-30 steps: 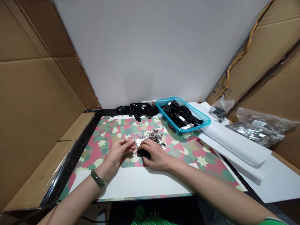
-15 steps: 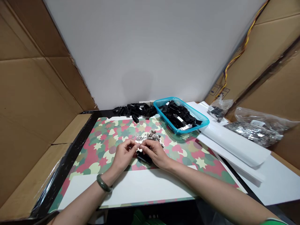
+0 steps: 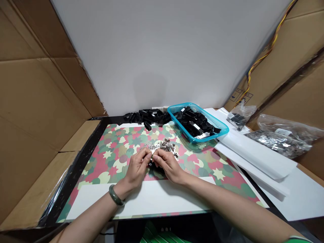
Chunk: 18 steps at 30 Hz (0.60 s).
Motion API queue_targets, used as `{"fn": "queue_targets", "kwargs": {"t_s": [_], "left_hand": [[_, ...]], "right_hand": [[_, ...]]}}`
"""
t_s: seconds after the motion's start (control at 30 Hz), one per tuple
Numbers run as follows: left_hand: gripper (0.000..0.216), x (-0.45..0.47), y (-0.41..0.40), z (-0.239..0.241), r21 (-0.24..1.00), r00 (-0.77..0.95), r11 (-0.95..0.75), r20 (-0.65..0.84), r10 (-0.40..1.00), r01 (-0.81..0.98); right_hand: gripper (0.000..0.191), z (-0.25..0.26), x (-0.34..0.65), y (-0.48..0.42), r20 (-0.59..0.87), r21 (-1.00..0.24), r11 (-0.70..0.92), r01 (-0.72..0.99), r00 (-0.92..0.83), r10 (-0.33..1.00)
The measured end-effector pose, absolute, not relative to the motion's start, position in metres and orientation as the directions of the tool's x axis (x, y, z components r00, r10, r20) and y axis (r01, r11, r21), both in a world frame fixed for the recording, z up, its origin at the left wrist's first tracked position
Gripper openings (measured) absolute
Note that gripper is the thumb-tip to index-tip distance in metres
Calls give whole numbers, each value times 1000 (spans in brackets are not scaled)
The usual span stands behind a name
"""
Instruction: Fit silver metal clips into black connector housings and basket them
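Note:
My left hand (image 3: pixel 138 167) and my right hand (image 3: pixel 169 165) meet fingertip to fingertip over the middle of the camouflage-patterned sheet. Both are closed in a pinch, and whatever small thing lies between the fingers is too little to make out. A dark green bangle (image 3: pixel 116 195) circles my left wrist. Partly hidden beneath the hands is a black plastic piece (image 3: pixel 156 168). Just beyond the fingers lies a loose pile of small shiny metal parts (image 3: pixel 167 145), with some clear or silvery bits on its left side.
A blue plastic basket (image 3: pixel 224 130) full of black pieces stands at the back right. More black pieces (image 3: pixel 152 116) are heaped along the wall. White paper rolls (image 3: pixel 263 155) and a plastic bag of metal parts (image 3: pixel 280 141) lie at right. Cardboard walls (image 3: pixel 30 111) flank both sides.
The view has shifted slightly. My left hand has turned a little, its knuckles higher, and the fingertips of both hands are pressed closer together over the black piece.

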State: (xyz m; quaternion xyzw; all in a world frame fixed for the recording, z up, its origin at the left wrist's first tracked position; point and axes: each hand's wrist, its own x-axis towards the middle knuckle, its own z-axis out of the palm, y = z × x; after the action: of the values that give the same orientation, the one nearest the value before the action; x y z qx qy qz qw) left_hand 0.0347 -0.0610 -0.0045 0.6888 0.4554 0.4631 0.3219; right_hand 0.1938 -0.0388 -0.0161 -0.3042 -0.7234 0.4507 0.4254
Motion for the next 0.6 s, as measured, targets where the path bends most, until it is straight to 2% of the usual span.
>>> {"fn": "queue_targets", "kwargs": {"t_s": [0.23, 0.4, 0.6], "left_hand": [[29, 39, -64, -7, 896, 117, -352, 333, 936, 270], [33, 42, -64, -5, 953, 194, -280, 256, 947, 111], [32, 48, -68, -11, 956, 126, -286, 276, 953, 65]], "right_hand": [[43, -16, 197, -36, 378, -882, 466, 73, -482, 790], [46, -13, 198, -30, 307, -934, 357, -15, -542, 782], [46, -18, 191, -35, 317, -945, 315, -85, -471, 823]]}}
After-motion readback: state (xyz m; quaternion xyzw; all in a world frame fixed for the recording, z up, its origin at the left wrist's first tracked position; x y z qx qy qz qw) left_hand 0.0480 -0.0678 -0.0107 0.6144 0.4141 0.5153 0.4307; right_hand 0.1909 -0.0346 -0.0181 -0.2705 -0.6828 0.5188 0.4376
